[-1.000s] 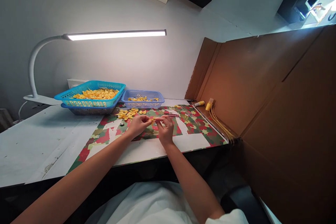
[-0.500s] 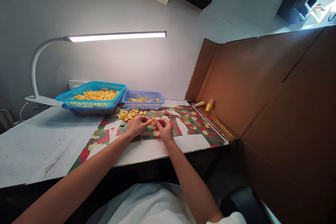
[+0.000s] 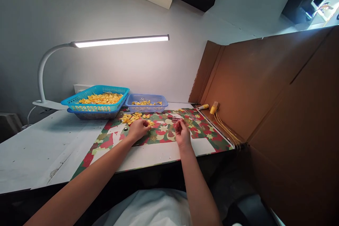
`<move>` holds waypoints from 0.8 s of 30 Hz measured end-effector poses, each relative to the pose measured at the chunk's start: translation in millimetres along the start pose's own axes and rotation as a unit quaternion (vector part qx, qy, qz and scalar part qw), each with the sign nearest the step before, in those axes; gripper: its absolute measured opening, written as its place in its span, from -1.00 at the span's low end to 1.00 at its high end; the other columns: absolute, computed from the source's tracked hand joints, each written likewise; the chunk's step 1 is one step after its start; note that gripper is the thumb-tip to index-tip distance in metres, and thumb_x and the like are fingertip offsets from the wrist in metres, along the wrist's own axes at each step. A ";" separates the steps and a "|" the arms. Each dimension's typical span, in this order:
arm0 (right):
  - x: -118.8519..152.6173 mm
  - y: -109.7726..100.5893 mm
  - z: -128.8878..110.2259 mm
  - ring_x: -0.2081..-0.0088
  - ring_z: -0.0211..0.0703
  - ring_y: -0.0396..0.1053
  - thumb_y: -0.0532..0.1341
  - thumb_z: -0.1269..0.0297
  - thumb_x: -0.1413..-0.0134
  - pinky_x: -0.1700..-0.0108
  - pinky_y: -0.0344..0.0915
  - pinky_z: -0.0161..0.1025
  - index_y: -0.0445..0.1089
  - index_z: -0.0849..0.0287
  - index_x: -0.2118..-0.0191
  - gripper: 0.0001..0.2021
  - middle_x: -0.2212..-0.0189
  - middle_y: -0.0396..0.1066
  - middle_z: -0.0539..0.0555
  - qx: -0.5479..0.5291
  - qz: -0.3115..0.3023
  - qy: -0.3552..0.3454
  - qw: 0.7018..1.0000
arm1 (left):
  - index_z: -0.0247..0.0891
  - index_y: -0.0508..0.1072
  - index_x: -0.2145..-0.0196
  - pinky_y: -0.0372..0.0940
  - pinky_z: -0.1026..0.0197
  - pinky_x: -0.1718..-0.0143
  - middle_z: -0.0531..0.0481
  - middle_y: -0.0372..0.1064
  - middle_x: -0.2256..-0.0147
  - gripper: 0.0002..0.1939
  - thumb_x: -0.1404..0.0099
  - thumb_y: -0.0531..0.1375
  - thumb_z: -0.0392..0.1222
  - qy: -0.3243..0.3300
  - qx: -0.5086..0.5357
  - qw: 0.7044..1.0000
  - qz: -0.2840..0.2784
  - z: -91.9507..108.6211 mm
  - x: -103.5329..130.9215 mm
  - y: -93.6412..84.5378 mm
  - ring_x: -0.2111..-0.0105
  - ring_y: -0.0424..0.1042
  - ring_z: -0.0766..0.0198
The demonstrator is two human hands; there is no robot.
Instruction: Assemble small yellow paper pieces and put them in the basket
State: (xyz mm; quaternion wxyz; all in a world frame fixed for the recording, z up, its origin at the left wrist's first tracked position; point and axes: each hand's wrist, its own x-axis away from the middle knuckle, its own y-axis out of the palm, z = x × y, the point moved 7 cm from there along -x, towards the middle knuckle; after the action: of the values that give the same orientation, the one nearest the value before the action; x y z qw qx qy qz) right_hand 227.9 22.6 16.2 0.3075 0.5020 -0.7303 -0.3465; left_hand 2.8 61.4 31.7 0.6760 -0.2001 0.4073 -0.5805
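Observation:
My left hand is closed in a pinch at a small yellow petal piece, low over the patterned sheet. Apart from it, to the right, my right hand is raised with its fingertips pressed together; what they hold, if anything, is too small to make out. Just beyond those fingertips lies a slim dark red tool, its kind unclear. A loose pile of yellow petal pieces is spread behind my left hand. Near that wrist sits a small round metallic item.
A turquoise basket of yellow pieces is stacked at the back left, beside a smaller blue basket. A lamp reaches overhead. Cardboard walls the right side, with yellow strands and a yellow-capped tube along it.
My hands were together at a small yellow piece and have parted. My right hand has moved right, close to the dark red tool; my left stays near its place with a yellow piece.

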 end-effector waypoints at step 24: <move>43.9 66.1 -36.0 0.34 -0.22 0.53 0.42 0.23 0.13 0.27 0.51 -0.29 0.44 0.18 0.30 -0.75 0.37 0.54 0.02 0.120 -0.208 -0.026 0.970 | -0.27 0.32 0.52 0.24 0.33 0.62 0.12 0.32 0.64 -0.63 0.17 0.35 0.01 -0.075 0.314 0.943 -0.086 -15.7 -2.5 22.3 0.65 0.32 0.37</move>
State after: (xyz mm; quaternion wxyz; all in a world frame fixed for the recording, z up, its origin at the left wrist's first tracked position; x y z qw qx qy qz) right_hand 208.7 -9.1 95.0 0.1472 0.6666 -0.6541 -0.3259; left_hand 4.4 72.5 6.7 0.6806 -0.0549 0.1344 -0.7181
